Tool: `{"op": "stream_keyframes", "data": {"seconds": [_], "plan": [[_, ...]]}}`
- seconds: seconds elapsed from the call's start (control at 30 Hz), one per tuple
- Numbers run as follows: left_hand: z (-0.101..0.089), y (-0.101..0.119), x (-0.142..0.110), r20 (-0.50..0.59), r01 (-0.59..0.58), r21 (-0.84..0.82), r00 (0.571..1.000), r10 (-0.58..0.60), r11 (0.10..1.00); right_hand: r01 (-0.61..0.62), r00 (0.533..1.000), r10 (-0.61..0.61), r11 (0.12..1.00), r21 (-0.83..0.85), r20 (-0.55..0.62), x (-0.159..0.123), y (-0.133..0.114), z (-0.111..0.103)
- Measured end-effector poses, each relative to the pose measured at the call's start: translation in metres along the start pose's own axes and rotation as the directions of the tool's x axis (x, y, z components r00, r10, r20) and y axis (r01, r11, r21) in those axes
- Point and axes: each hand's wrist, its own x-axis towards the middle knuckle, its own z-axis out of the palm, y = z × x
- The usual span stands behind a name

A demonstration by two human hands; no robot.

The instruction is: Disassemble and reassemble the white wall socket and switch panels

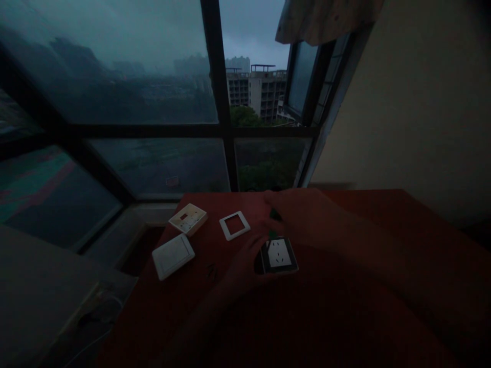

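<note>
My left hand (243,263) grips the left side of a wall socket (279,254), its thumb and fingers around the edge. The socket has a white middle with several slots and a dark surround, and sits over the red table. Above it, my right hand (305,212) is closed around a screwdriver with a green and black handle (273,214). The shaft points down to the socket's upper left edge; dim light hides whether the tip touches. To the left lie a white square frame (225,230) and several small screws (210,271).
At the red table's (176,312) left edge are a cream mounting box (188,219) and a white cover plate (173,256). Behind stands a dark-framed window (226,130). A pale wall (414,112) rises at the right. Cables (95,322) lie low on the left.
</note>
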Motion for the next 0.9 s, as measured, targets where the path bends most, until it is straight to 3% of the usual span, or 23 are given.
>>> {"op": "stream_keyframes", "data": {"seconds": [0.03, 0.1, 0.23, 0.3, 0.4, 0.47, 0.5, 0.6, 0.67, 0.73, 0.83, 0.9], "plan": [[0.000, 0.000, 0.000, 0.008, 0.009, 0.004, 1.000, -0.009, 1.000, -0.065, 0.998, 0.065, 0.994, -0.092, 0.003, 0.001, -0.001, 0.000], [0.001, -0.002, -0.001, 0.017, 0.025, 0.010, 1.000, -0.025, 1.000, -0.051, 0.998, 0.056, 0.987, -0.154, 0.029, 0.002, 0.001, -0.002], [0.002, -0.006, -0.001, 0.011, 0.014, 0.005, 1.000, -0.014, 1.000, 0.225, 0.972, -0.231, 0.967, 0.117, 0.044, -0.001, 0.010, -0.006], [0.002, -0.006, -0.001, 0.005, 0.011, 0.003, 1.000, -0.011, 1.000, 0.278, 0.957, -0.290, 0.935, 0.220, 0.025, -0.003, 0.013, -0.006], [0.001, -0.004, -0.001, 0.014, 0.018, -0.003, 1.000, -0.017, 1.000, 0.107, 0.994, -0.108, 0.992, 0.073, 0.003, -0.002, 0.011, -0.002], [0.001, -0.003, -0.001, 0.022, 0.032, -0.004, 0.999, -0.031, 0.999, -0.042, 0.999, 0.041, 0.996, -0.077, -0.012, 0.001, 0.010, 0.002], [0.001, -0.003, -0.001, 0.023, 0.037, -0.002, 0.999, -0.037, 0.999, -0.061, 0.998, 0.060, 0.993, -0.097, -0.013, 0.002, 0.010, 0.003], [0.000, -0.001, -0.001, 0.021, 0.034, -0.001, 0.999, -0.034, 0.999, 0.108, 0.994, -0.109, 0.988, 0.113, -0.001, 0.002, 0.014, 0.002], [-0.001, 0.000, -0.001, 0.018, 0.024, -0.007, 1.000, -0.024, 1.000, 0.214, 0.975, -0.221, 0.934, 0.286, -0.006, 0.000, 0.016, 0.001], [-0.001, 0.001, 0.000, 0.020, 0.017, -0.015, 1.000, -0.016, 1.000, 0.185, 0.981, -0.194, 0.933, 0.310, -0.002, -0.001, 0.018, 0.002], [-0.002, 0.002, -0.001, 0.028, 0.021, -0.013, 0.999, -0.020, 1.000, 0.027, 1.000, -0.027, 0.993, 0.117, 0.000, -0.001, 0.019, 0.005], [-0.001, 0.001, -0.001, 0.027, 0.031, -0.004, 0.999, -0.031, 0.999, 0.010, 1.000, -0.009, 0.997, 0.071, -0.012, -0.002, 0.019, 0.006]]}}
